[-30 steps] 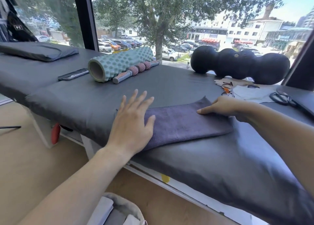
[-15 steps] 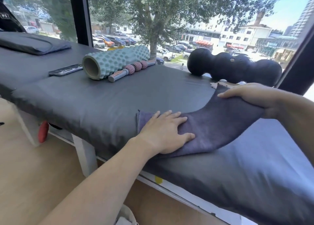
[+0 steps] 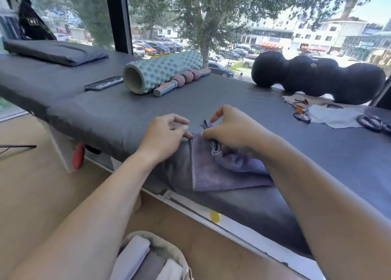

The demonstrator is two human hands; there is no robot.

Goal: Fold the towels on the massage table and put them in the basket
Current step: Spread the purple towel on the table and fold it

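A purple-grey towel (image 3: 213,174) lies folded over itself near the front edge of the dark massage table (image 3: 105,118). My right hand (image 3: 232,129) pinches the towel's folded-over end at its far left corner. My left hand (image 3: 165,134) rests beside that corner, fingertips touching the towel's edge, fingers curled. On the floor at the bottom of the view stands a beige basket (image 3: 169,248) holding folded white and grey towels (image 3: 135,254).
On the table's far side lie a teal foam roller (image 3: 163,73), a pink-beaded massage stick (image 3: 182,81), a phone (image 3: 103,82) and a black peanut-shaped roller (image 3: 317,78). A white cloth (image 3: 330,114) with glasses sits at right. A dark cushion (image 3: 55,52) lies far left.
My right hand carried the towel's right end over to the left, folding it onto itself. My left hand lifted off the flat towel and moved to the corner. The basket came back into view.
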